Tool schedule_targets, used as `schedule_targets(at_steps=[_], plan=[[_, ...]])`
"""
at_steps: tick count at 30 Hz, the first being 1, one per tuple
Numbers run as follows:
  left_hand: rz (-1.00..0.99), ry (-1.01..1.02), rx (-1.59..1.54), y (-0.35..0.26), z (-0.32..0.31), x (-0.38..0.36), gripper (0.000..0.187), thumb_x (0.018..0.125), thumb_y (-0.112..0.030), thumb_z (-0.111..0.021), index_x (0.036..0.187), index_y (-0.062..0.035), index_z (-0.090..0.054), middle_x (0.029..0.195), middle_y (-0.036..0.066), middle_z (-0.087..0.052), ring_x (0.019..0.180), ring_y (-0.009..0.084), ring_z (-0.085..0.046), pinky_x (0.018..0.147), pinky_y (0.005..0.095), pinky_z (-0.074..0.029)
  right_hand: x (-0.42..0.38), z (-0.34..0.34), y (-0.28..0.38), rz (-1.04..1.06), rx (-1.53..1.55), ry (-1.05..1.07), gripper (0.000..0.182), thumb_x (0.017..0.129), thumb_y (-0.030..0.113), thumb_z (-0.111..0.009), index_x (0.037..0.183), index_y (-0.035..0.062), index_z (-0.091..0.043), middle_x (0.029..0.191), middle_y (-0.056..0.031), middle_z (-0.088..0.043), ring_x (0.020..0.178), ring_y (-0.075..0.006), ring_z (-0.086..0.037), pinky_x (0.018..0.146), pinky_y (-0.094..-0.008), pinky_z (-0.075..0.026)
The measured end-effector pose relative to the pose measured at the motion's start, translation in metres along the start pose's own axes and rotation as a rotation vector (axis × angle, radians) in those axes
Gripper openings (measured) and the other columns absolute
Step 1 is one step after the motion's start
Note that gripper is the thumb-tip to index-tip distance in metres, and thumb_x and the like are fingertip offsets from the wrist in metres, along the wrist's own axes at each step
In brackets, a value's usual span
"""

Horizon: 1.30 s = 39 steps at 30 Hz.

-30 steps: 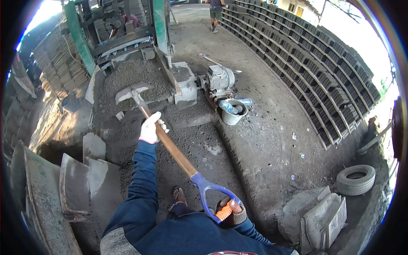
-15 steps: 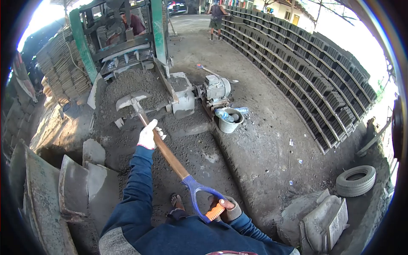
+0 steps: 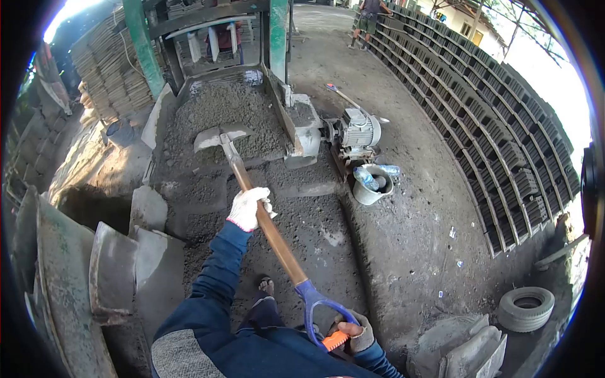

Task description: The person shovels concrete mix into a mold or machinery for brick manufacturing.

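A shovel (image 3: pixel 275 237) with a wooden shaft runs from my body up to a heap of damp grey mix (image 3: pixel 225 113). Its metal blade (image 3: pixel 222 136) rests at the near side of that heap, the edge partly hidden. My left hand (image 3: pixel 250 208), in a white glove, is wrapped round the middle of the shaft. At the lower end, my right hand (image 3: pixel 358 330) grips the orange bar of the blue D-handle (image 3: pixel 313 302); its glove leaves the fingers bare. The heap lies in a metal trough below a green-framed machine (image 3: pixel 277 44).
An electric motor (image 3: pixel 360 131) and a bucket with plastic bottles (image 3: pixel 370 189) stand right of the trough. Racks of stacked blocks (image 3: pixel 466 120) line the right. A tyre (image 3: pixel 526 309) lies lower right, bent metal sheets (image 3: pixel 66 264) lower left. Another person (image 3: pixel 367 24) stands far back.
The view has tilted and shifted, so the surroundings sit further right. The machine's toothed part has risen, baring more of the heap. Both hands keep their hold on the shovel.
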<state>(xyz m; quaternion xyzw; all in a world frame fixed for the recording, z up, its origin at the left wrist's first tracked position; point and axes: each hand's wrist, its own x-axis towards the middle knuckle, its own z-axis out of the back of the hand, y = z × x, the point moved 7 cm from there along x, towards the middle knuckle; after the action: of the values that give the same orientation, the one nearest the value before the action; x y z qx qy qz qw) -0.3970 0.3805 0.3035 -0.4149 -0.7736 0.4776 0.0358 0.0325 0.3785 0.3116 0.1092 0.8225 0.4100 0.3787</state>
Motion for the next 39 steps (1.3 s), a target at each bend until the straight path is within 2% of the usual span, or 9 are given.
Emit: schedule_targets(at_steps=[13, 19, 21, 25, 28, 31, 33, 37, 39], plan=[[-0.065, 0.064, 0.102, -0.111, 0.050, 0.162, 0.016, 0.084, -0.017, -0.068, 0.090, -0.0035, -0.061, 0.069, 0.008, -0.058, 0.059, 0.0223, -0.059, 0.059, 0.0429, -0.056, 0.168, -0.121, 0.013, 0.096, 0.210, 0.012, 0.023, 0.082, 0.014, -0.069, 0.099, -0.0010, -0.064, 0.082, -0.0053, -0.064, 0.072, -0.0173, -0.065, 0.068, -0.0297, -0.054], [-0.179, 0.075, -0.010, -0.151, 0.065, 0.225, 0.015, 0.086, -0.014, -0.067, 0.091, -0.0032, -0.060, 0.066, 0.008, -0.056, 0.055, 0.0221, -0.057, 0.059, 0.0416, -0.057, 0.191, -0.172, 0.092, 0.275, -0.105, 0.077, 0.031, 0.083, 0.026, -0.071, 0.101, 0.0015, -0.063, 0.076, -0.0016, -0.060, 0.061, -0.0120, -0.057, 0.056, -0.0275, -0.045], [-0.072, 0.014, -0.150, -0.138, 0.024, 0.169, 0.015, 0.085, -0.012, -0.068, 0.093, -0.0036, -0.059, 0.066, 0.008, -0.057, 0.055, 0.0223, -0.058, 0.056, 0.0435, -0.056, 0.183, -0.103, 0.090, 0.429, -0.089, 0.047, 0.032, 0.080, 0.022, -0.071, 0.101, 0.0009, -0.063, 0.073, -0.0035, -0.060, 0.056, -0.0164, -0.059, 0.053, -0.0306, -0.048], [-0.103, 0.213, -0.241, -0.075, -0.033, 0.086, 0.016, 0.084, -0.014, -0.070, 0.094, -0.0066, -0.060, 0.065, 0.007, -0.058, 0.057, 0.0233, -0.061, 0.056, 0.0463, -0.055, 0.131, 0.029, 0.037, 0.207, -0.053, -0.122, 0.031, 0.076, 0.015, -0.074, 0.101, 0.0001, -0.065, 0.081, -0.0083, -0.069, 0.069, -0.0223, -0.068, 0.066, -0.0367, -0.058], [-0.080, 0.161, -0.246, -0.028, -0.062, 0.034, 0.020, 0.083, -0.008, -0.070, 0.092, -0.0082, -0.053, 0.067, 0.009, -0.059, 0.051, 0.0244, -0.061, 0.050, 0.0478, -0.056, 0.087, 0.094, -0.013, 0.228, -0.124, -0.252, 0.020, 0.073, 0.009, -0.074, 0.089, 0.0032, -0.065, 0.073, -0.0053, -0.065, 0.064, -0.0197, -0.065, 0.059, -0.0330, -0.054], [-0.018, 0.165, -0.226, 0.016, -0.092, -0.017, 0.027, 0.083, -0.002, -0.070, 0.096, -0.0081, -0.046, 0.069, 0.010, -0.058, 0.051, 0.0244, -0.061, 0.049, 0.0454, -0.056, 0.032, 0.163, -0.056, 0.233, -0.065, -0.303, 0.032, 0.071, 0.010, -0.071, 0.100, -0.0026, -0.069, 0.083, -0.0099, -0.071, 0.068, -0.0240, -0.068, 0.065, -0.0375, -0.058], [-0.029, 0.159, -0.235, 0.043, -0.109, -0.051, 0.030, 0.083, -0.001, -0.070, 0.098, -0.0074, -0.044, 0.070, 0.010, -0.058, 0.051, 0.0238, -0.061, 0.050, 0.0428, -0.056, -0.005, 0.200, -0.077, 0.225, 0.040, -0.291, 0.032, 0.072, 0.014, -0.067, 0.096, -0.0053, -0.068, 0.081, -0.0169, -0.071, 0.066, -0.0322, -0.069, 0.061, -0.0427, -0.059], [0.055, 0.160, -0.264, 0.091, -0.129, -0.100, 0.034, 0.082, 0.000, -0.071, 0.098, -0.0078, -0.043, 0.073, 0.010, -0.057, 0.055, 0.0238, -0.062, 0.053, 0.0423, -0.058, -0.064, 0.274, -0.116, 0.075, 0.200, -0.087, 0.048, 0.074, 0.026, -0.066, 0.109, -0.0080, -0.064, 0.094, -0.0206, -0.072, 0.071, -0.0332, -0.070, 0.064, -0.0436, -0.059], [0.034, 0.138, -0.251, 0.108, -0.127, -0.097, 0.028, 0.083, -0.003, -0.071, 0.097, -0.0049, -0.046, 0.073, 0.011, -0.057, 0.053, 0.0239, -0.061, 0.052, 0.0416, -0.057, -0.077, 0.251, -0.088, 0.078, 0.181, -0.282, 0.038, 0.075, 0.018, -0.065, 0.104, -0.0064, -0.064, 0.089, -0.0180, -0.070, 0.068, -0.0295, -0.068, 0.063, -0.0400, -0.058]])
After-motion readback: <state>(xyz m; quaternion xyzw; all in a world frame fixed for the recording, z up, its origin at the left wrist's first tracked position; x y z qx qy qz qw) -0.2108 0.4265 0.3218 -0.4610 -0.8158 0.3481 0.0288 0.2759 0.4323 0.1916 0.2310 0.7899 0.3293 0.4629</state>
